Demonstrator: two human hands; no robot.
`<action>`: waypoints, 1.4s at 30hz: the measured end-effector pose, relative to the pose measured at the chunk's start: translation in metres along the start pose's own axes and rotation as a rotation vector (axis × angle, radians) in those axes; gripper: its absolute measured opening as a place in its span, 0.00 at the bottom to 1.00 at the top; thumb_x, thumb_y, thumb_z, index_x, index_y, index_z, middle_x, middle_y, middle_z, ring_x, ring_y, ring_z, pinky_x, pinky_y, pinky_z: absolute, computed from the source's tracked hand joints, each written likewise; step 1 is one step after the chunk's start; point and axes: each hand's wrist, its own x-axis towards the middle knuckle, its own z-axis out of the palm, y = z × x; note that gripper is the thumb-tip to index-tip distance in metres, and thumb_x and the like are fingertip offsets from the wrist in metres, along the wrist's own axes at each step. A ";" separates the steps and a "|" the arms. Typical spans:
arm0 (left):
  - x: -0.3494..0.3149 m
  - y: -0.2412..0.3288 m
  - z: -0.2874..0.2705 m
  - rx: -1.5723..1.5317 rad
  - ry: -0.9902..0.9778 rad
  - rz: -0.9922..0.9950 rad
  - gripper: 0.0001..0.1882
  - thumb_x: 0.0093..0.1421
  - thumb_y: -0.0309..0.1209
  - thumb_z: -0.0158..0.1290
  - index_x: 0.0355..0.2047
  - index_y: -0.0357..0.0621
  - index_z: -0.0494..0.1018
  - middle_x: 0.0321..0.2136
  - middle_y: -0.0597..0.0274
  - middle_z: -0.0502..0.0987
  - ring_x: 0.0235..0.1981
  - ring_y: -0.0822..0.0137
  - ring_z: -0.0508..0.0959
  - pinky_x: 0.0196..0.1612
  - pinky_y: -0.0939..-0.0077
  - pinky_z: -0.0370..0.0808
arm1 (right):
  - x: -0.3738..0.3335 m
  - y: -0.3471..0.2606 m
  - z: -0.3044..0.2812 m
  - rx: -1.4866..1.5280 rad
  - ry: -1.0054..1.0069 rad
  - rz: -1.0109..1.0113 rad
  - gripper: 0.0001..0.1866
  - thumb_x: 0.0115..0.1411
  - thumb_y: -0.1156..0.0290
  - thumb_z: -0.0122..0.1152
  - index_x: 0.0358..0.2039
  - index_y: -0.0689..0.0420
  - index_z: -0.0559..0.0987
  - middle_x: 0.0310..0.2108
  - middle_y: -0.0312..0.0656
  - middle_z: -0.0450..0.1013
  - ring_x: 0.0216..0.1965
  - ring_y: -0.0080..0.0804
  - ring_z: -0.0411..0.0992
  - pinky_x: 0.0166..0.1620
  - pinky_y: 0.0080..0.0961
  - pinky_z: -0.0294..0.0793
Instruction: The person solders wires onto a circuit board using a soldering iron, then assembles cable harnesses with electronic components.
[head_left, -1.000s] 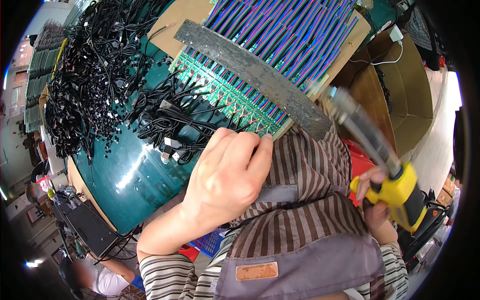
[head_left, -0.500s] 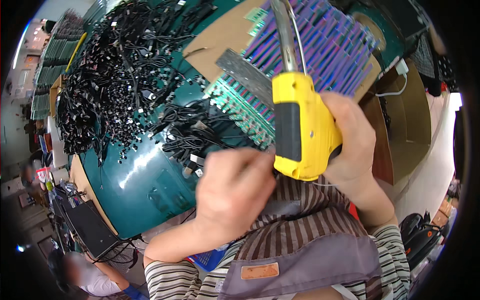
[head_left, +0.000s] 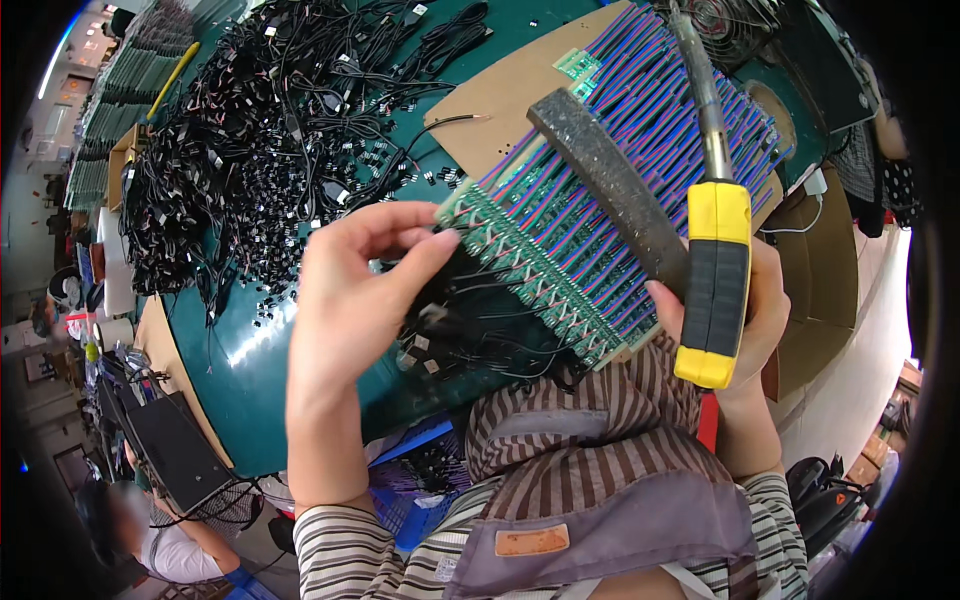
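Green desk (head_left: 250,370) carried a big heap of black cables (head_left: 250,130) toward its far-left edge, and a cardboard sheet (head_left: 500,95) toward the far-right. On the sheet lay a row of small green boards (head_left: 530,270) with purple-blue wires (head_left: 650,130) fanned toward the far edge, pinned by a dark flat bar (head_left: 610,190) laid across them. A few loose black leads (head_left: 470,330) sat at the near edge, just beside the boards.

Left hand (head_left: 350,300) was raised over the near end of the board row, wrist bent, forearm coming up from the lower edge; its fingers (head_left: 430,250) were pinched shut on a black lead right at the first boards. Right hand (head_left: 740,320) sat at the near-right of the sheet, fingers closed round the yellow-and-black handle of a soldering iron (head_left: 715,250), shaft pointing toward the far edge over the wires, tip well clear of the boards.

Judgement: the step looked like seating a lead on a board pad. Doing it well would call for holding the lead steady against the pad with the left pinch, keeping the bar pressing the wires flat, and bringing the iron tip down only once the lead was aligned. Fingers should stay off the hot shaft.
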 end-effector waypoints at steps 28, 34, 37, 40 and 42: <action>-0.119 -0.013 -0.054 0.046 0.234 -0.011 0.05 0.49 0.18 0.61 0.28 0.30 0.79 0.23 0.57 0.77 0.27 0.73 0.75 0.34 0.81 0.70 | -0.005 -0.010 0.019 -0.020 -0.005 0.006 0.29 0.42 0.72 0.77 0.44 0.61 0.73 0.29 0.34 0.74 0.29 0.18 0.72 0.37 0.17 0.72; -0.176 -0.021 -0.093 -0.191 0.345 0.180 0.08 0.57 0.24 0.55 0.24 0.31 0.76 0.23 0.52 0.77 0.20 0.64 0.76 0.24 0.74 0.73 | -0.002 -0.006 0.012 -0.018 0.004 -0.051 0.29 0.42 0.72 0.78 0.44 0.61 0.73 0.30 0.35 0.75 0.31 0.20 0.73 0.38 0.19 0.73; -0.201 -0.037 -0.119 -0.571 0.593 0.065 0.07 0.63 0.27 0.50 0.30 0.36 0.72 0.26 0.53 0.78 0.22 0.65 0.78 0.20 0.72 0.76 | -0.005 0.000 0.016 -0.047 -0.032 -0.094 0.29 0.43 0.73 0.78 0.45 0.62 0.75 0.32 0.37 0.75 0.31 0.22 0.74 0.37 0.19 0.73; -0.212 -0.062 -0.139 -0.816 0.797 0.056 0.11 0.66 0.29 0.47 0.44 0.35 0.72 0.36 0.57 0.79 0.30 0.65 0.79 0.22 0.77 0.77 | -0.006 0.000 0.015 -0.088 -0.059 -0.087 0.28 0.43 0.74 0.77 0.45 0.63 0.75 0.32 0.37 0.76 0.31 0.22 0.74 0.37 0.19 0.73; -0.214 -0.073 -0.142 -0.833 1.081 0.074 0.15 0.66 0.29 0.47 0.51 0.35 0.70 0.41 0.53 0.78 0.34 0.64 0.80 0.28 0.82 0.80 | -0.006 -0.002 0.019 -0.077 -0.049 -0.066 0.28 0.43 0.73 0.77 0.45 0.63 0.75 0.32 0.37 0.76 0.31 0.22 0.74 0.37 0.19 0.73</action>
